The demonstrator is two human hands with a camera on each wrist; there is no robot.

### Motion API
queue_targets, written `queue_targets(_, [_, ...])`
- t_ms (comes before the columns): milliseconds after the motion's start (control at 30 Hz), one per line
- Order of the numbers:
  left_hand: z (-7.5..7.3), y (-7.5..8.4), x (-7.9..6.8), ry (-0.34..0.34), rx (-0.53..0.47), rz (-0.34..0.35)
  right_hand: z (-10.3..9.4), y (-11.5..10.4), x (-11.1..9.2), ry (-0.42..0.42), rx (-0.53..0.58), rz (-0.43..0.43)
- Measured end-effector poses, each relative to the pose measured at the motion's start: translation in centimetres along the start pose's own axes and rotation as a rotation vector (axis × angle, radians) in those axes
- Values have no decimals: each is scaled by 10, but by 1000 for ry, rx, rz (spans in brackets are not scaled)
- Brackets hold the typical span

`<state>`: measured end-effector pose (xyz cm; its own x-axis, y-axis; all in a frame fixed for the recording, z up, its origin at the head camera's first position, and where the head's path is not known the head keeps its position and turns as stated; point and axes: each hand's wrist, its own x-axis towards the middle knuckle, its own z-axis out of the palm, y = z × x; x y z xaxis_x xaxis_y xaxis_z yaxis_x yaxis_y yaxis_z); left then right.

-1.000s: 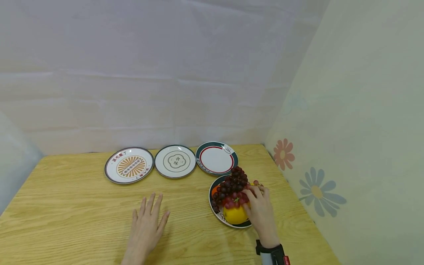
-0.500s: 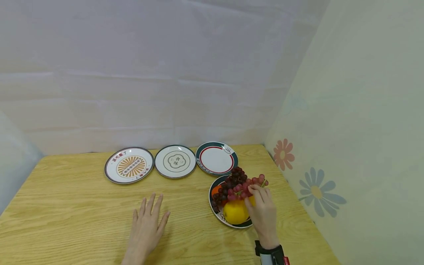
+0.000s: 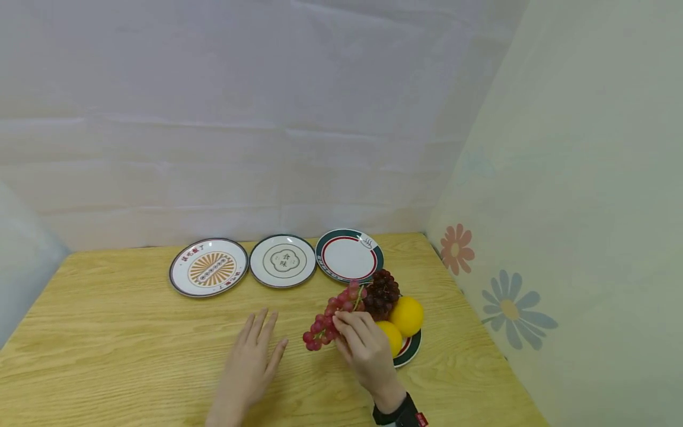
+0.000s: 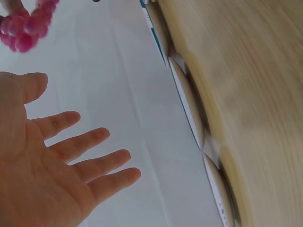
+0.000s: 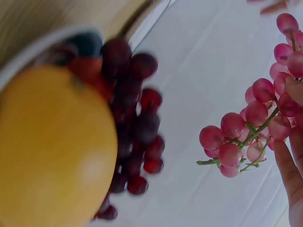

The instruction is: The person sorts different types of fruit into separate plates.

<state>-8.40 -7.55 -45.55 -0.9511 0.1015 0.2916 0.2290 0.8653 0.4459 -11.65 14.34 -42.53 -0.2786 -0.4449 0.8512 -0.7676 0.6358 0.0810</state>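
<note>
My right hand (image 3: 365, 353) pinches a bunch of pink grapes (image 3: 322, 326) between thumb and fingers, left of the fruit plate (image 3: 414, 350). Its green stems show in the right wrist view, where the pink grapes (image 5: 255, 116) lie away from the other fruit. The plate holds a bunch of dark grapes (image 3: 382, 293) and two yellow round fruits (image 3: 408, 316), partly behind my right hand. A reddish-orange fruit (image 5: 90, 71) peeks out behind the near yellow one in the right wrist view. My left hand (image 3: 249, 365) holds nothing, its fingers spread and straight over the table.
Along the back of the wooden table (image 3: 117, 344) stand three plates in a row: one with an orange sunburst (image 3: 181, 281), a small one with characters (image 3: 261, 267), and a green-rimmed one (image 3: 347, 258). White cloth (image 3: 267, 148) hangs behind; a flowered wall (image 3: 533, 249) borders the right.
The right hand has lifted the pink grapes off the fruit plate and carried them left. The left hand has shifted slightly to the right, still spread.
</note>
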Motion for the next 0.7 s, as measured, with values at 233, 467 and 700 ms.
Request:
queue_targets(233, [1, 17, 1, 37, -67, 60, 17, -15, -2, -75, -5, -86])
queue_targets(467, [7, 28, -1, -18, -172, 132, 24, -19, -6, -108, 25, -164])
queue_targets(700, [13, 30, 1, -67, -304, 135, 28, -20, -10, -112, 32, -211])
